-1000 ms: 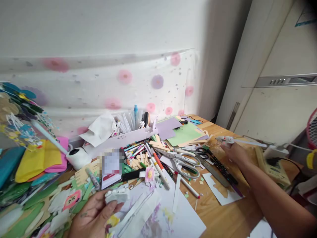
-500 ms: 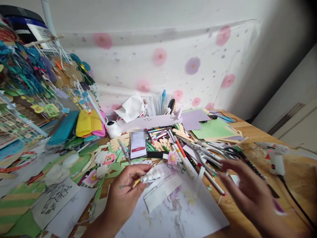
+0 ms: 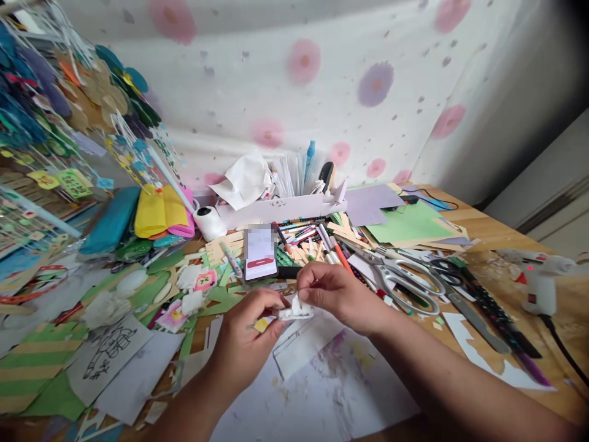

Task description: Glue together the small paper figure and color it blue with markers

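Note:
A small crumpled white piece (image 3: 297,312), like tissue or cotton, is held above the white paper sheet (image 3: 322,393); its exact kind is hard to make out. My left hand (image 3: 248,331) pinches its left end between thumb and fingers, with a bit of yellow showing beside the thumb. From the right, my right hand (image 3: 334,294) closes thumb and fingertips on the top of the same piece. Under both hands lies a folded white strip (image 3: 301,350) on the stained sheet. A phone (image 3: 260,252) with a lit screen stands just behind the hands.
Scissors (image 3: 405,279) and a hot glue gun (image 3: 538,279) lie at the right. Pens and wooden sticks crowd the middle back, before a white box (image 3: 276,210). Paper scraps, a drawing (image 3: 108,353) and hanging ornaments (image 3: 59,110) fill the left. A thread spool (image 3: 210,222) stands behind.
My right hand has come in from the right side to the white piece and closed on it. My left hand keeps its pinch. The camera view has tilted down somewhat.

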A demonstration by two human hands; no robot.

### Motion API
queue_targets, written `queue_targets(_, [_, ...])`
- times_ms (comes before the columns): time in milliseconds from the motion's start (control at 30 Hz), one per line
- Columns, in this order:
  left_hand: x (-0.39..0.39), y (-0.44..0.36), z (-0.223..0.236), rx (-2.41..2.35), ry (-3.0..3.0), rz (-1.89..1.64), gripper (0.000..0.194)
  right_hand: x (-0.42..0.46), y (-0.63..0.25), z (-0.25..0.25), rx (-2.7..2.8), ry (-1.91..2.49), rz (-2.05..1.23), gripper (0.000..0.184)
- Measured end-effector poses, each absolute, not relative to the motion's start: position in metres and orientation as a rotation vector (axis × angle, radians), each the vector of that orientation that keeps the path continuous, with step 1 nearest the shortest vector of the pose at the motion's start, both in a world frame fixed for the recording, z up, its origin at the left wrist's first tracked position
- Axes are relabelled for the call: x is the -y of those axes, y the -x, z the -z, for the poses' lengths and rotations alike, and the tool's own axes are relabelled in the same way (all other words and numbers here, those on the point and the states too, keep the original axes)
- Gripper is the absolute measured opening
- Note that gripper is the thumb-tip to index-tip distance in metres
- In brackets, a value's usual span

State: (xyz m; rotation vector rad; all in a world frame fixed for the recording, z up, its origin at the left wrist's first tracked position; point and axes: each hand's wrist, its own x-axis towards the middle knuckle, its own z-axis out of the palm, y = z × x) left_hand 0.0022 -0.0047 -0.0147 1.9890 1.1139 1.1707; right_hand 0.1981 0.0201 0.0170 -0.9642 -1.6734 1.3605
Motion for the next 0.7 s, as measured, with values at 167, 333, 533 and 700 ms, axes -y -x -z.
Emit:
queue_targets(167, [0.006,-0.007,0.022,-1.226,-1.751,-0.970,0.016,-0.020,-0.202,-0.015,1.619,0.964,-1.348,0.015])
queue_targets(333, [0.008,-0.012,0.019,-1.084,-1.653,-0.917,0.022,-0.017,-0.201,-0.017,1.607,0.954,-1.342,0.012])
queue_targets(533, [0.009,-0.015,0.016,-1.124,-1.762,-0.997,0.008,-0.011,-0.197,-0.016,1.578,0.897,-1.391,0.014])
queue_targets(700, [0.010,-0.014,0.013,-1.158,-1.784,-1.036,0.011,-0.010,-0.195,-0.015,1.548,0.836,-1.356,0.013])
